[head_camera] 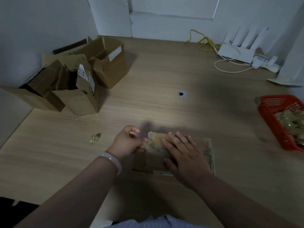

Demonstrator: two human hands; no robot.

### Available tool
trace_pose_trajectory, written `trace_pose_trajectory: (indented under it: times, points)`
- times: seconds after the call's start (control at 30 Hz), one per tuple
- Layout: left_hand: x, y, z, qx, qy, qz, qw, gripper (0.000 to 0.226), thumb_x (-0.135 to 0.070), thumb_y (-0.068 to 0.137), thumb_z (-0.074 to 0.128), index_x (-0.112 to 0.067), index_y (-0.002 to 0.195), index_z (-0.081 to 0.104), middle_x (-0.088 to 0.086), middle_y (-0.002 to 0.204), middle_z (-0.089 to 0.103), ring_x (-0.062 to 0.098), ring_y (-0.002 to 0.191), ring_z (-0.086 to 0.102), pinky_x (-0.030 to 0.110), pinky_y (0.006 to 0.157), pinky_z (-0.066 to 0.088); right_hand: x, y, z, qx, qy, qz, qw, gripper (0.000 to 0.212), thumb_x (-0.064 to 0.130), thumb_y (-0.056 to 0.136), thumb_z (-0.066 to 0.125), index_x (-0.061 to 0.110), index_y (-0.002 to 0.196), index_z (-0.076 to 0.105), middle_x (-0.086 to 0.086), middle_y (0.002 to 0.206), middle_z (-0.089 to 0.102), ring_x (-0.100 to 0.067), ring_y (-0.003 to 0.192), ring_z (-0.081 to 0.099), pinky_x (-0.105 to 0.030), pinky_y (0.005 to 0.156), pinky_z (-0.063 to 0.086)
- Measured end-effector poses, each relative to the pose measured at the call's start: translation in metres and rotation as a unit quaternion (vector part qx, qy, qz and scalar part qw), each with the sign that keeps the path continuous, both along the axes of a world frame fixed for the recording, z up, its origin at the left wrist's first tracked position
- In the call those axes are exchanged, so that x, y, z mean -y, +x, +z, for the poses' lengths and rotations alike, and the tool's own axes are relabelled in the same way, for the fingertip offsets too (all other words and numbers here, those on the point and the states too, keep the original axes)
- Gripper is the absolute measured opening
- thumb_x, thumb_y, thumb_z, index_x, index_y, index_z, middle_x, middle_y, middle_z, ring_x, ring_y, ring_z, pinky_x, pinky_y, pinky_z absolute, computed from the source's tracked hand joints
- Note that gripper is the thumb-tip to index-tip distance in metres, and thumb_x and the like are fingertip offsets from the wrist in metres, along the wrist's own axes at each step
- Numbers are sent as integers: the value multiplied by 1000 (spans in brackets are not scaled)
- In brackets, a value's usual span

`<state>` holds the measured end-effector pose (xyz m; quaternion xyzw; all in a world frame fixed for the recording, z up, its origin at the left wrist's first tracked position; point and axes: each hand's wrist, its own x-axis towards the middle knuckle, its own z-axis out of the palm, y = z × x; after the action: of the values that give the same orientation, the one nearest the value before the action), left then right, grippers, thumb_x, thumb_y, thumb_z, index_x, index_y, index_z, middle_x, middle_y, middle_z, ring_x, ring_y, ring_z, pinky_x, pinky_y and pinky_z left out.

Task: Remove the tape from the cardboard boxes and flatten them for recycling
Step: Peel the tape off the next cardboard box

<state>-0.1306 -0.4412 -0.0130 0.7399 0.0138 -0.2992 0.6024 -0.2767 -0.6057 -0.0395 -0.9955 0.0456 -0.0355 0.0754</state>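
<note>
Flattened brown cardboard box (pixel 148 162) lies lower centre on the wooden worktop (pixel 164 104). Right hand (pixel 182 155), fingers straight, anchors it; left hand (pixel 126 142) fingers pinch crumpled translucent tape (pixel 150 142) at its left edge for peeling.

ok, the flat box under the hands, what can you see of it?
The flat box is brown cardboard, lying flat on the wooden table just before the person. Crinkled yellowish tape covers its far left corner, and a printed label runs down its right edge. The right hand rests flat on it, fingers straight; the left hand pinches the tape.
</note>
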Motion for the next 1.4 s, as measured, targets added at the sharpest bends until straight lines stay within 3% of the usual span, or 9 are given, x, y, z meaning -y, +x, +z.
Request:
trace_pose_trajectory:
  times: [0.13, 0.23, 0.4, 0.47, 0.67, 0.83, 1.13, 1.27, 1.4]
  points:
    - [0, 0, -8, 58, 73, -38, 995, 18, -4, 78, 75, -13, 82, 60, 10, 69, 60, 21, 56, 58, 38, 60, 55, 1, 0, 1, -1, 0, 3, 1000, 59, 54, 91, 37, 28, 145, 39, -1, 152, 37, -21, 142, 29, -45, 114, 20]
    - [-3, -6, -13, 144, 136, -50, 979, 9, -20, 77, 77, -19, 80, 68, -1, 73, 67, 13, 67, 62, 23, 63, 52, 0, -1, 3, -4, -2, 2, 1000, 60, 55, 91, 36, 28, 145, 39, 0, 152, 36, -21, 142, 28, -44, 115, 18]
    - [-7, -17, -15, 1, 84, -43, 996, 12, -17, 86, 68, -5, 84, 69, 20, 85, 69, 28, 76, 65, 41, 71, 57, -1, -1, 4, -5, 3, 5, 1000, 60, 55, 92, 33, 29, 146, 37, 0, 154, 34, -21, 143, 26, -45, 116, 19]
    - [-5, -22, -13, -26, 42, -17, 999, 8, -9, 86, 67, -3, 81, 68, 21, 81, 67, 26, 71, 63, 34, 65, 57, -1, -2, 4, -8, -5, 4, 1000, 60, 56, 93, 31, 29, 147, 36, 1, 154, 33, -21, 144, 26, -45, 116, 19]
    - [-7, -23, -16, -20, 26, -13, 999, 11, 0, 86, 64, -5, 76, 65, 16, 70, 61, 21, 62, 56, 24, 53, 52, -1, -1, 2, -5, -11, 3, 1000, 60, 56, 93, 33, 28, 145, 39, 0, 152, 36, -22, 142, 29, -45, 115, 18]
    - [-2, -23, -26, 0, 40, -15, 999, 11, -4, 89, 61, -5, 79, 64, 17, 74, 62, 25, 67, 57, 41, 73, 51, 0, -2, 0, -7, -15, 4, 1000, 60, 57, 94, 30, 28, 146, 36, 0, 153, 36, -22, 142, 28, -45, 115, 19]
    - [-20, -24, -30, 290, 132, -41, 947, 21, -17, 84, 68, -35, 72, 66, -16, 77, 69, 7, 78, 64, 22, 77, 50, -2, -2, 2, -11, -12, 3, 1000, 60, 55, 92, 34, 28, 146, 38, 0, 152, 37, -22, 142, 30, -45, 115, 18]
    - [-10, -36, -36, 85, 14, 3, 996, 24, -2, 96, 48, -17, 110, 61, 4, 94, 68, 20, 85, 67, 36, 78, 57, -3, -2, 5, -12, -7, -2, 1000, 60, 54, 90, 35, 28, 144, 42, 0, 151, 39, -21, 140, 33, -46, 114, 22]
    - [-8, -36, -42, 20, -9, -24, 999, 21, 3, 91, 53, -1, 110, 64, 13, 97, 68, 17, 80, 66, 28, 72, 56, -4, -3, 7, -17, -9, 0, 1000, 61, 54, 90, 33, 28, 145, 40, 0, 152, 37, -21, 142, 30, -46, 115, 21]
